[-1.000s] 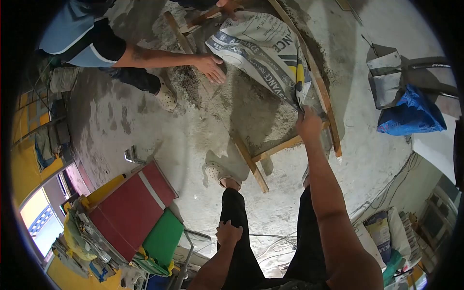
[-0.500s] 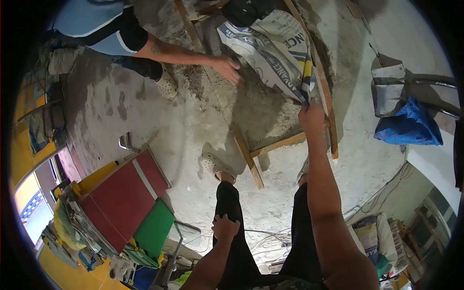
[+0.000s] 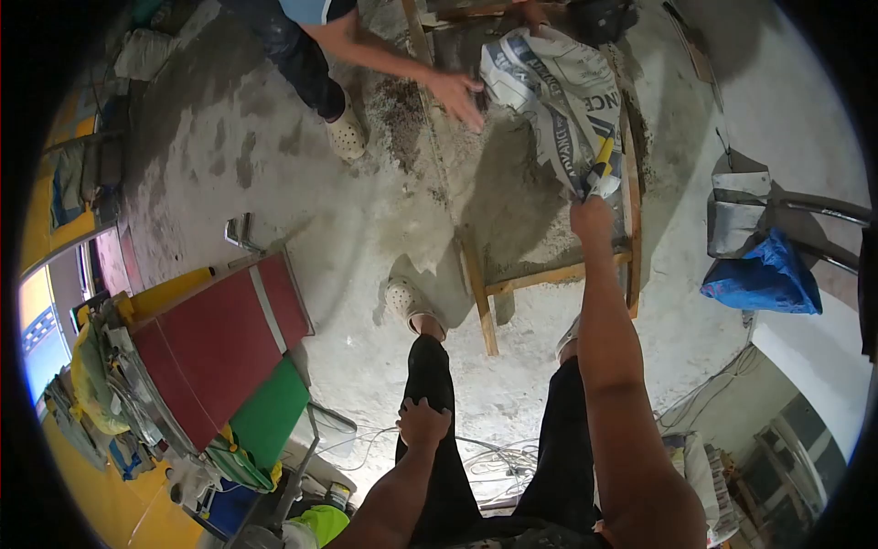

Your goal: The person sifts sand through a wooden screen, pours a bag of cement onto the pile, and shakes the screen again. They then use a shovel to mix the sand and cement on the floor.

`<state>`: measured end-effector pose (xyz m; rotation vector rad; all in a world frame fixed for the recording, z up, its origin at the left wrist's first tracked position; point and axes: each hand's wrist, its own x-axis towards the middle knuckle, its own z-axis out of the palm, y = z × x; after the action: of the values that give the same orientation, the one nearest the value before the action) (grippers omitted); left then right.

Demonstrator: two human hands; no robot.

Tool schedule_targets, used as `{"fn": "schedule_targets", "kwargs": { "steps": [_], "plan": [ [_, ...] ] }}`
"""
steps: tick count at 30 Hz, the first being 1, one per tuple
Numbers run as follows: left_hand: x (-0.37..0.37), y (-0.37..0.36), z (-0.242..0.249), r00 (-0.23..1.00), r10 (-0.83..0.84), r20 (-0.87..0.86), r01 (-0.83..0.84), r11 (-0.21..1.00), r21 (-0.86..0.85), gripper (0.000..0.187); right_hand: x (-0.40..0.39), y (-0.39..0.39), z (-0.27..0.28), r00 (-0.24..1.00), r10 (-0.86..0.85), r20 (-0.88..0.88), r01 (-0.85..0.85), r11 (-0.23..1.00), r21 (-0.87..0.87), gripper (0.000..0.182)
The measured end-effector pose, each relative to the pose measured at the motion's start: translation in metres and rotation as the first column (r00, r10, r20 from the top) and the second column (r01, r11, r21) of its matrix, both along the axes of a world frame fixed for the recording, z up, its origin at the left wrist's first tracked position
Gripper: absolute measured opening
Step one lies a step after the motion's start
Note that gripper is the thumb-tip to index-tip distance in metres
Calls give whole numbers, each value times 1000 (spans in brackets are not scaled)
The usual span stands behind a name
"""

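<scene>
My right hand point(image 3: 593, 220) is closed on the near corner of a printed cement sack point(image 3: 572, 101), which hangs creased over a wooden frame point(image 3: 549, 272). Inside the frame lies a grey, rough cement-like surface point(image 3: 512, 206), partly in the sack's shadow. My left hand point(image 3: 423, 424) rests on my left trouser leg, its fingers apart and holding nothing. Beside the sack's left edge, another person's hand point(image 3: 457, 96) reaches out with fingers spread. A further hand point(image 3: 533, 14) shows at the sack's far end, cut off by the top edge.
Maroon and green panels point(image 3: 219, 339) lean among piled goods on the left. At right are a metal box point(image 3: 739, 215) and a blue bag point(image 3: 764, 274). Cables point(image 3: 503, 457) lie behind my feet. A person's clog point(image 3: 346, 133) stands left of the frame.
The sack is lifted and more bunched, its far end moved right in view. The other person's hand shifted up and right. My right hand keeps its hold; the camera view has moved slightly.
</scene>
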<state>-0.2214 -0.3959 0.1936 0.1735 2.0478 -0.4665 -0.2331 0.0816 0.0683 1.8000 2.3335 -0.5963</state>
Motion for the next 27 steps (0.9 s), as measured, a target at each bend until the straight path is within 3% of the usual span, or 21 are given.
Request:
{"fn": "schedule_targets", "kwargs": {
  "steps": [2, 4, 8, 12, 13, 15, 18, 21, 22, 27],
  "plan": [
    [-1, -9, 0, 1000, 9, -23, -9, 999, 30, 57, 13, 0, 8, 999, 33, -1, -33, 996, 80, 34],
    [-7, -15, 3, 1000, 10, -10, -10, 1000, 24, 59, 14, 9, 42, 999, -1, -40, 0, 1000, -24, 33],
    [-11, -16, 6, 1000, 31, -1, -31, 999, 28, 61, 16, -33, 83, 996, 88, -4, -87, 990, 107, 33],
    [-10, -24, 3, 999, 37, -9, -37, 999, 37, 63, 3, -92, 46, 993, 71, -90, -65, 996, 63, 29],
    [-9, -25, 5, 999, 33, -2, -33, 999, 41, 63, 5, -97, 23, 991, 133, -22, -134, 991, -14, 28],
    [-10, -23, 4, 998, 69, 5, -69, 997, 31, 63, -13, -106, 33, 989, 104, -102, -104, 995, 2, 27],
    [-9, -26, 4, 997, 83, -5, -82, 995, 49, 63, -24, -89, 41, 991, 98, -96, -87, 990, 112, 26],
    [-12, -27, 6, 994, 108, -6, -107, 992, 59, 62, -24, -54, 54, 984, 153, -94, -142, 983, 114, 26],
    [-13, -28, 7, 993, 114, -20, -112, 991, 70, 62, -27, -41, 54, 984, 122, -127, -118, 992, 36, 27],
    [-18, -25, 10, 988, 152, -4, -152, 986, 73, 62, -31, -33, 72, 990, 139, -31, -133, 980, 149, 26]
  ]
}}
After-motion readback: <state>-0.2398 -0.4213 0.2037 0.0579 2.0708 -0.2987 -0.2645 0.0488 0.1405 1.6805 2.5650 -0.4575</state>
